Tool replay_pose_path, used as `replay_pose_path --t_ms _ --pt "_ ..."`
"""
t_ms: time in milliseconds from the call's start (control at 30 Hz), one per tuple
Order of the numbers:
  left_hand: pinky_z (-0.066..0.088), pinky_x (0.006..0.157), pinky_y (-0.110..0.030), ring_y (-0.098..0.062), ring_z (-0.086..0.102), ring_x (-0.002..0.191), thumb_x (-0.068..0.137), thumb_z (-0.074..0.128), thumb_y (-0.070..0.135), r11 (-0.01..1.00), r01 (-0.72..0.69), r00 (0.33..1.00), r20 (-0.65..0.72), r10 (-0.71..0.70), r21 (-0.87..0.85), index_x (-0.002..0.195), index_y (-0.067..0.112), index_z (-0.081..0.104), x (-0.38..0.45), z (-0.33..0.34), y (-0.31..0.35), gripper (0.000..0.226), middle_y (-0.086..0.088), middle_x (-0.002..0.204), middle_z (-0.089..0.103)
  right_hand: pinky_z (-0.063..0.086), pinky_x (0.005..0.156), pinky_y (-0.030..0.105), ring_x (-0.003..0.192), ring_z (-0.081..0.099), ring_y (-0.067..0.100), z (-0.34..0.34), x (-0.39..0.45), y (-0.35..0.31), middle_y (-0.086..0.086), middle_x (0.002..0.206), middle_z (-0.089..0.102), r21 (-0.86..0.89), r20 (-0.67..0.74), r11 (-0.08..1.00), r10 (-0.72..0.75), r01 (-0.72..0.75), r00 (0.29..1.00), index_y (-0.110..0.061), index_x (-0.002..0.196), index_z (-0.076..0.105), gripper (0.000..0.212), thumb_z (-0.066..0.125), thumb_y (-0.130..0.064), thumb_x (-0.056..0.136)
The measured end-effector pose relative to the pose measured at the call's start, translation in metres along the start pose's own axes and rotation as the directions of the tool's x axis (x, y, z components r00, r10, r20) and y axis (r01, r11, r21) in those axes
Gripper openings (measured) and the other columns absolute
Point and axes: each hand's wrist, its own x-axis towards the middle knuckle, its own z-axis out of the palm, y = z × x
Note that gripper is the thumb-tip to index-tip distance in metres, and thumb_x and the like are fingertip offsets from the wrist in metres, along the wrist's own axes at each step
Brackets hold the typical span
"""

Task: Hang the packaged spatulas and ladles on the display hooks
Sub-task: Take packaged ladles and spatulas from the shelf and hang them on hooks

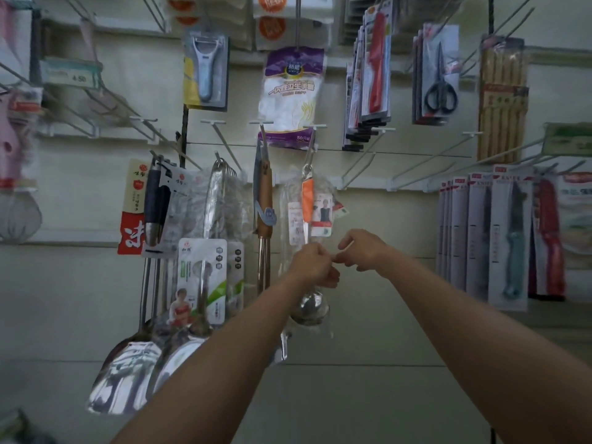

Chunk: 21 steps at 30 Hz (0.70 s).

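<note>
Hanging upright from its hook (310, 145), orange-handled ladle (308, 251) gripped mid-shaft by left hand (312, 262); right hand (363, 248) just beside, fingers loosely curled, apparently empty.

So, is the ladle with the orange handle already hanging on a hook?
Yes, the orange-handled ladle hangs from a white hook, with both hands at its shaft.
</note>
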Motion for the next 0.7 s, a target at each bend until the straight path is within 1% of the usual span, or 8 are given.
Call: replay_pose_path --t_ms 33,167,233,300,367,433,500,700 --pt "0.056 0.071 -0.038 -0.025 0.06 0.065 0.095 0.038 0.001 1.0 0.014 1.0 0.01 -0.014 -0.018 0.078 0.007 0.046 -0.004 0.005 -0.005 0.02 -0.025 0.088 0.063 0.045 0.073 0.031 0.085 0.054 0.021 0.002 -0.005 0.006 0.015 0.093 0.06 0.008 -0.002 1.0 0.012 -0.012 1.0 -0.014 0.07 0.047 0.024 0.065 -0.015 0.086" --pt "0.055 0.068 -0.034 -0.021 0.056 0.063 0.094 0.035 -0.003 0.997 0.049 0.997 0.064 -0.045 -0.064 0.07 0.007 0.046 -0.023 0.026 -0.026 0.028 -0.015 0.074 0.057 0.043 0.071 0.031 0.085 0.055 0.024 0.022 -0.021 0.033 0.014 0.091 0.058 0.058 -0.013 0.997 0.053 -0.053 0.998 -0.018 0.069 0.045 0.028 0.064 -0.006 0.085" --pt "0.055 0.068 -0.037 -0.022 0.056 0.065 0.093 0.036 -0.003 0.995 0.066 0.996 0.073 -0.06 -0.078 0.067 0.007 0.046 -0.031 0.035 -0.04 0.03 -0.015 0.076 0.057 0.043 0.067 0.03 0.082 0.055 0.023 0.036 -0.027 0.047 0.015 0.089 0.058 0.06 -0.007 0.996 0.067 -0.067 0.998 -0.018 0.066 0.044 0.029 0.064 -0.005 0.084" --pt "0.055 0.071 -0.04 -0.024 0.057 0.069 0.092 0.038 -0.002 0.993 0.099 0.992 0.085 -0.093 -0.07 0.067 0.007 0.047 -0.036 0.043 -0.061 0.028 -0.017 0.078 0.058 0.044 0.068 0.031 0.082 0.056 0.023 0.053 -0.032 0.064 0.016 0.089 0.058 0.05 0.015 0.994 0.096 -0.097 0.995 -0.017 0.066 0.044 0.03 0.065 -0.006 0.084" --pt "0.055 0.075 -0.039 -0.024 0.058 0.07 0.093 0.04 0.001 0.988 0.149 0.985 0.101 -0.143 -0.051 0.07 0.008 0.047 -0.038 0.048 -0.085 0.025 -0.016 0.077 0.06 0.048 0.074 0.034 0.083 0.058 0.024 0.071 -0.036 0.077 0.016 0.089 0.059 0.03 0.049 0.992 0.122 -0.123 0.991 -0.015 0.066 0.045 0.029 0.065 -0.01 0.085" --pt "0.054 0.071 -0.033 -0.02 0.057 0.068 0.095 0.042 0.005 0.98 0.198 0.973 0.122 -0.194 -0.021 0.075 0.008 0.049 -0.042 0.052 -0.111 0.021 -0.012 0.077 0.06 0.05 0.08 0.034 0.084 0.059 0.024 0.091 -0.037 0.089 0.015 0.09 0.06 -0.005 0.093 0.99 0.141 -0.141 0.986 -0.012 0.065 0.045 0.029 0.064 -0.013 0.087" --pt "0.051 0.064 -0.027 -0.017 0.056 0.066 0.095 0.044 0.007 0.972 0.235 0.963 0.13 -0.234 0.008 0.084 0.006 0.052 -0.044 0.055 -0.136 0.014 -0.009 0.075 0.059 0.049 0.079 0.031 0.085 0.06 0.022 0.111 -0.038 0.1 0.012 0.09 0.06 -0.03 0.13 0.987 0.161 -0.158 0.978 -0.012 0.067 0.045 0.028 0.063 -0.016 0.088" --pt "0.051 0.062 -0.026 -0.018 0.058 0.064 0.095 0.044 0.006 0.942 0.337 0.934 0.124 -0.335 0.007 0.094 0.002 0.056 -0.042 0.056 -0.197 0.012 -0.009 0.075 0.059 0.05 0.079 0.032 0.086 0.061 0.022 0.163 -0.035 0.127 0.014 0.093 0.061 -0.007 0.221 0.979 0.198 -0.202 0.955 -0.006 0.084 0.054 0.013 0.062 -0.016 0.089"
